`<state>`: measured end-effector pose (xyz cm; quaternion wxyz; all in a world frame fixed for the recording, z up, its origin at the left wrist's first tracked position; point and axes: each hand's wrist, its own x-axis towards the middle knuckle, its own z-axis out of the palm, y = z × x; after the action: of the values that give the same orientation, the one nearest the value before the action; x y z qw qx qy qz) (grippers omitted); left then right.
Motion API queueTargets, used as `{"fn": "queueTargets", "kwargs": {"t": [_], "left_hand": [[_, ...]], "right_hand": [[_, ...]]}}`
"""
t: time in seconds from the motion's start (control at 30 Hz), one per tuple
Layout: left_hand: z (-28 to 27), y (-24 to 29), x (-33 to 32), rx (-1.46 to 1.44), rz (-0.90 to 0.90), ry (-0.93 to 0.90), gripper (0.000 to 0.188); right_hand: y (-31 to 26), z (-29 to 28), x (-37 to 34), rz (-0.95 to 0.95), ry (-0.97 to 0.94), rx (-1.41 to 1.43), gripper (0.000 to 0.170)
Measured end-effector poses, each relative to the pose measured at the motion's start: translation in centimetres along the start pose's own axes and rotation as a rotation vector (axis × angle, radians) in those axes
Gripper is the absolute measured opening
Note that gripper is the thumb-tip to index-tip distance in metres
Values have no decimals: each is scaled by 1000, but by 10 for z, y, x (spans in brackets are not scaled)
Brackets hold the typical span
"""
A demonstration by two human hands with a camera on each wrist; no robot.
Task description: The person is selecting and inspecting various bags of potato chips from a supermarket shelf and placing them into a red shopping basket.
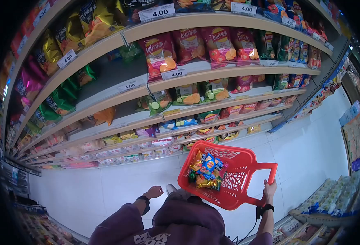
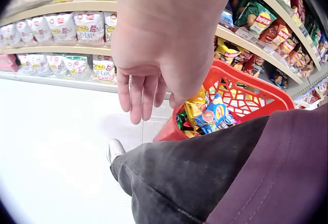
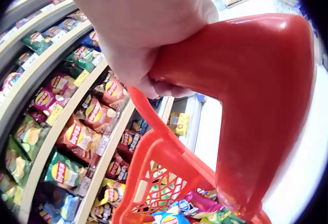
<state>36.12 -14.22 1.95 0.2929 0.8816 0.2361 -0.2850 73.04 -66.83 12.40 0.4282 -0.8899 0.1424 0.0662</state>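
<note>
My right hand (image 1: 270,190) grips the handle (image 1: 273,173) of a red shopping basket (image 1: 239,157). In the right wrist view the fingers curl round the thick red handle (image 3: 246,55). Several chip bags lie in the basket's left part, among them a blue bag (image 1: 209,163) and a gold bag (image 1: 206,182). My left hand (image 1: 154,192) hangs to the left of the basket over the floor, holding nothing. Its fingers (image 2: 136,98) hang down loosely in the left wrist view.
Curved shelves (image 1: 212,75) of chip bags fill the front, with price tags (image 1: 174,74) along their edges. Pale floor tiles (image 1: 135,175) lie between me and the shelves. Another display (image 1: 331,200) of packaged goods stands at the right.
</note>
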Motion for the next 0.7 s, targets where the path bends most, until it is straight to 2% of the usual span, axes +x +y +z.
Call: {"fn": "queueTargets", "kwargs": {"t": [0.1, 0.13, 0.2, 0.27, 0.3, 0.37, 0.53, 0.7], "left_hand": [[12, -10, -16, -105, -6, 78, 29], [19, -15, -18, -72, 48, 140, 27], [29, -24, -23, -115, 2, 83, 27], [38, -34, -31, -96, -14, 75, 25], [42, -43, -35, -28, 50, 90, 24], [35, -32, -43, -262, -161, 124, 25], [27, -34, -52, -345, -185, 258, 26], [37, -39, -75, -371, -273, 367, 26]], "right_hand": [[23, -10, 18, 32, 98, -89, 25], [26, -15, 19, 38, 103, -61, 27], [28, -15, 26, 3, 99, -55, 24], [5, -12, 23, 14, 91, -30, 24], [-2, -6, 23, 11, 85, -32, 24], [-19, 4, 35, -15, 75, -35, 25], [-57, 6, 82, -54, 88, -79, 32], [-64, 6, 132, -165, 115, -225, 34]]}}
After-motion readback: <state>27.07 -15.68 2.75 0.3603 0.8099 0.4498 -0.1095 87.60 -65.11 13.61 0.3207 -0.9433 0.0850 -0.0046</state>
